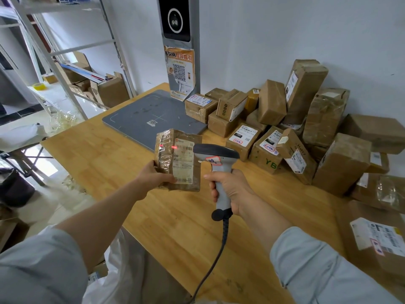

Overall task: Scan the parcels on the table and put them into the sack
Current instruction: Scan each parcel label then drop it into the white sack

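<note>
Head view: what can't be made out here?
Held parcel label: print too small and blurred to read.
Sack: mostly hidden by the table edge and left sleeve; contents unseen.
Scanner trigger: covered by the right hand.
Parcel pile: cut off at the right edge; rear boxes hidden.

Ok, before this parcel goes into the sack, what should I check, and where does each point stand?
1. Left hand grips the flat brown taped parcel: ok.
2. Right hand holds the grey handheld scanner, aimed at the parcel: ok.
3. Red laser spot falls on the parcel's white label: ok.
4. Scan registered: cannot tell.
5. White sack below the wooden table edge, mouth open: cannot tell, arms hide it.
</note>
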Motion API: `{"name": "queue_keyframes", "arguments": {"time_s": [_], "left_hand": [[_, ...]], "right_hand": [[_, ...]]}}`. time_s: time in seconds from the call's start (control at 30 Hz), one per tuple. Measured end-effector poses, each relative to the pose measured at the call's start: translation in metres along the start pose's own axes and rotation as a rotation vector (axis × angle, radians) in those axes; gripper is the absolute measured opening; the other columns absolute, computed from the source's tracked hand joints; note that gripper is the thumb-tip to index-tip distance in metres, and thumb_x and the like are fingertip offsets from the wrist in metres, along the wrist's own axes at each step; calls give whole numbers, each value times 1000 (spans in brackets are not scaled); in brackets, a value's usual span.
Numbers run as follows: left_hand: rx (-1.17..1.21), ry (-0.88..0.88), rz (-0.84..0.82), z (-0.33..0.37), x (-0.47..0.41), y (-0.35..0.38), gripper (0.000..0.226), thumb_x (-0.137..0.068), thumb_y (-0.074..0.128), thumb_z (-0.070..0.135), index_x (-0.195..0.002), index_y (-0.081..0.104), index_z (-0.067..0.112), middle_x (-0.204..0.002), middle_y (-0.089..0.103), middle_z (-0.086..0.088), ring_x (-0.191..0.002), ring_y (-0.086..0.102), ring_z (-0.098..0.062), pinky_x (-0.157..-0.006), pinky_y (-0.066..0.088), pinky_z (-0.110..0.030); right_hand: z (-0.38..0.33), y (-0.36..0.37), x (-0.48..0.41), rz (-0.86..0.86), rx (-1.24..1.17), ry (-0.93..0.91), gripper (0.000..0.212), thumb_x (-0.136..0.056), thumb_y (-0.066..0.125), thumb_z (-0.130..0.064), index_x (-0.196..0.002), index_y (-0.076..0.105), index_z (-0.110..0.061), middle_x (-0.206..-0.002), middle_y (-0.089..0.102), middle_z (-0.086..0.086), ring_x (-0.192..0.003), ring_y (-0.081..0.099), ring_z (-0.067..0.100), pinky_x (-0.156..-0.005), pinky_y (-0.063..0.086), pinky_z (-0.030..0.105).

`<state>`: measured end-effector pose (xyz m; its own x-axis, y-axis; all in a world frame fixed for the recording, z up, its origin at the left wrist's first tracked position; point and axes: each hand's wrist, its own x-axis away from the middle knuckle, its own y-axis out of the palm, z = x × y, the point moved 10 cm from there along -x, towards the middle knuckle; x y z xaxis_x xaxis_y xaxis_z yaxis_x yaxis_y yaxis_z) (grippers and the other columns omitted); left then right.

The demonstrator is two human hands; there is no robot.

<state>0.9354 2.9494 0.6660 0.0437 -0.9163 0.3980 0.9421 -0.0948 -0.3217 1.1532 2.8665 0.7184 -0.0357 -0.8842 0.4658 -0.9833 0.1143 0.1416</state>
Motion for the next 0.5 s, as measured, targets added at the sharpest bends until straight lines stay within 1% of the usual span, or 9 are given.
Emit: {"name": "queue_keyframes", "arguments": {"time_s": [0.13,0.3,0.37,0.43,0.5], "left_hand": [[0,1,14,-1,3,-4,59,-69,81,3,-118,50,9,-105,63,-7,-92,62,-20,-67,51,-25],[20,1,26,-2,11,-10,60,-68,81,3,-120,50,8,-109,63,-9,-93,63,-20,-65,51,-24],[42,-8,22,-4,16,-13,61,-68,81,3,-120,50,8,-110,63,-9,-93,63,-21,-67,52,-26],[74,-29,32,-8,24,-18,59,-69,81,5,-121,51,10,-111,63,-8,-93,63,-20,-68,51,-26],[134,-56,44,-14,35,-24,54,-72,78,6,-119,52,12,-109,63,-6,-92,61,-18,-69,50,-27]], "right_hand": [[-1,4,1,-14,-5,-8,19,-82,68,-4,-69,54,-6,-53,53,6,-41,45,15,-43,41,23],[2,7,-1,-30,-26,-5,19,-82,69,-4,-69,55,-7,-52,54,5,-42,46,14,-43,42,23],[4,11,-2,-50,-50,-9,19,-80,70,-4,-68,56,-7,-53,56,5,-42,47,14,-44,43,23],[5,16,-2,-75,-67,-29,15,-79,72,-4,-70,60,-6,-57,61,7,-43,51,15,-44,44,24],[7,20,-4,-87,-74,-41,10,-76,74,-4,-79,65,-1,-68,69,12,-47,58,15,-46,46,25]]}}
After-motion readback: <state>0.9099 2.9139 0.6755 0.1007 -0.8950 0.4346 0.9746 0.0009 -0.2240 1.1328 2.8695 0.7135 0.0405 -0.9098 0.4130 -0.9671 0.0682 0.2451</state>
